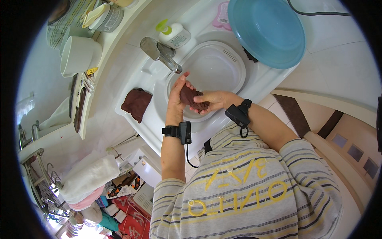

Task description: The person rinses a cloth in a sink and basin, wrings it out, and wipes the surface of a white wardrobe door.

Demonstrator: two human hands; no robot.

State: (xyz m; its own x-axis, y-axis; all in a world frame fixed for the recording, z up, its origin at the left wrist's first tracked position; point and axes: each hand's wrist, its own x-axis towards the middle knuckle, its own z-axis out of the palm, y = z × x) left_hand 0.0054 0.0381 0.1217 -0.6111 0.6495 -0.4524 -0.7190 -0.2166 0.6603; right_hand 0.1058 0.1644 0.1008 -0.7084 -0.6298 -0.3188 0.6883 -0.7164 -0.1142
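A bunched dark brown cloth (188, 95) is gripped between my two hands above a white plastic basin (206, 68) that sits in the washbasin. My left hand (178, 92) holds the cloth's upper left end, its thumb pointing up towards the tap. My right hand (213, 101) grips the lower right end, thumb on top. The chrome faucet (162, 55) reaches over the basin's rim just above my left hand. On the washbasin's left ledge lies another dark brown cloth (136, 104), folded.
A pump bottle (176, 35) stands behind the faucet. A blue plastic basin (270, 33) rests on the washbasin's right side, near a pink package (222, 16). A shelf (104, 49) at upper left holds a white cup (80, 55), a jar (109, 21) and a comb (80, 109).
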